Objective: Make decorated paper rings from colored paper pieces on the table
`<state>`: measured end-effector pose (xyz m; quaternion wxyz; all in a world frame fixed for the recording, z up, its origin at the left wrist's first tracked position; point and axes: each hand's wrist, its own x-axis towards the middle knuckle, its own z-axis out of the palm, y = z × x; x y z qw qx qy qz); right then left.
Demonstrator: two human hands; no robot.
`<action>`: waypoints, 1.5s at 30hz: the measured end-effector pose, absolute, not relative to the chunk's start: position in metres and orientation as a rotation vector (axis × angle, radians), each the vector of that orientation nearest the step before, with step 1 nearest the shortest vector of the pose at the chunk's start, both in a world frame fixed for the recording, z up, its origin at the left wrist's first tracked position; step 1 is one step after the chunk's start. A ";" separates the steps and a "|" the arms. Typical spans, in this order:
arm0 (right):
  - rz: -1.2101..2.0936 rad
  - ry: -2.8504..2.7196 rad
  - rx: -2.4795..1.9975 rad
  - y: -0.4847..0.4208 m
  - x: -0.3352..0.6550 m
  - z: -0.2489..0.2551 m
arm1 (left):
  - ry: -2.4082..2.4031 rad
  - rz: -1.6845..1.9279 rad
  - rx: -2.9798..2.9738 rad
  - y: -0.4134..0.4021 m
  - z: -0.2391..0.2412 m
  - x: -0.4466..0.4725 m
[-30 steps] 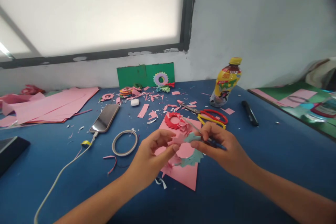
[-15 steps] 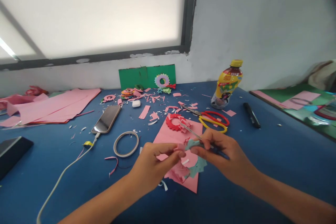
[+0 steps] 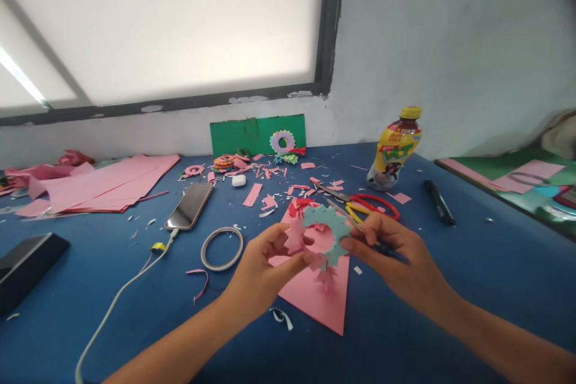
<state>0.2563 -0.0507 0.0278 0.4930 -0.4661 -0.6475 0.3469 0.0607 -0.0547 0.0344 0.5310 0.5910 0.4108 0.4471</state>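
Observation:
My left hand (image 3: pixel 274 258) is closed on the pink side of a pink and light teal toothed paper ring (image 3: pixel 337 234), which is raised and faces me. My right hand (image 3: pixel 391 252) pinches the ring's teal edge between thumb and fingers. It also grips a slim metal-bladed tool with a dark blue handle (image 3: pixel 390 252); the palm hides much of it, so its exact kind is unclear. Below lies a pink paper sheet (image 3: pixel 315 306). A red toothed paper ring (image 3: pixel 299 207) shows partly behind the held one.
Red and yellow-handled scissors (image 3: pixel 373 207) lie beyond my right hand, near a yellow-labelled bottle (image 3: pixel 393 150) and a black marker (image 3: pixel 438 203). Leftward are a tape roll (image 3: pixel 222 248), a phone (image 3: pixel 189 206) on a cable and pink sheets (image 3: pixel 112 183). Paper scraps (image 3: pixel 254 194) litter the table.
The paper ring has been lifted off the pink sheet and turned up so its round opening shows. Both hands keep their hold, and the view has shifted slightly.

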 end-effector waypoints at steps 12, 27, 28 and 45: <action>1.095 -1.416 -1.120 -0.049 0.252 0.028 | 1.046 1.022 1.376 -0.050 0.033 0.057; 1.093 -1.450 -1.123 -0.050 0.252 0.030 | 1.062 1.057 1.365 -0.049 0.035 0.057; 1.095 -1.454 -1.120 -0.050 0.252 0.030 | 1.065 1.057 1.368 -0.049 0.035 0.057; 1.051 -1.535 -1.095 -0.051 0.254 0.024 | 1.062 1.195 1.303 -0.045 0.038 0.050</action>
